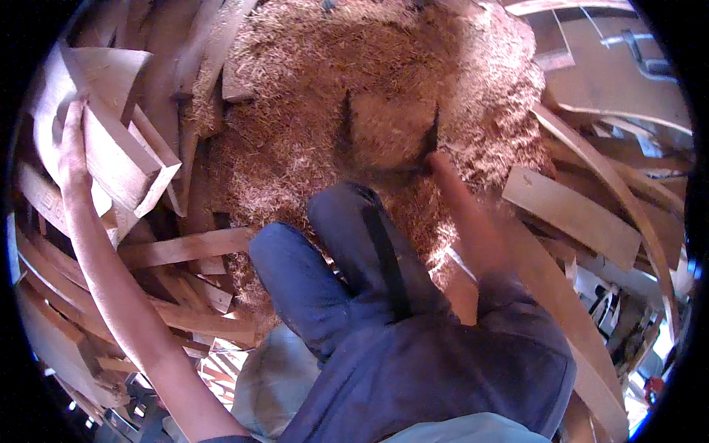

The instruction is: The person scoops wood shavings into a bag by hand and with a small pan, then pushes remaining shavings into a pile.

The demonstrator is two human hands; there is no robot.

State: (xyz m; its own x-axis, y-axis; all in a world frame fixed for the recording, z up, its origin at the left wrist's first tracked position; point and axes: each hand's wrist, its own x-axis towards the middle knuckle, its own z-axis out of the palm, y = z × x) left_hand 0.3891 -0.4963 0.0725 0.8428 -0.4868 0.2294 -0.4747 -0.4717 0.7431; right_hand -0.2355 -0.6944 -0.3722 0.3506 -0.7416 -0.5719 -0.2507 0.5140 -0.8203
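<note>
Dark shirt (pixel 443 362), nearest; beyond, a dark-edged container (pixel 434 131), seemingly filled with shavings (pixel 391 129), set in the heap (pixel 295 66), right hand (pixel 441 164) at its near right corner, left hand (pixel 74 159) against a board (pixel 118 144), closure of either untellable; step apparently scooping, calling for a steady hold.

The person wears a dark navy top (pixel 443 369) and blue trousers (pixel 295 266) with one black stripe (pixel 388 258).

A hand could pass over the shavings (pixel 295 66), between left boards (pixel 122 159) and right plank (pixel 572 218).
</note>
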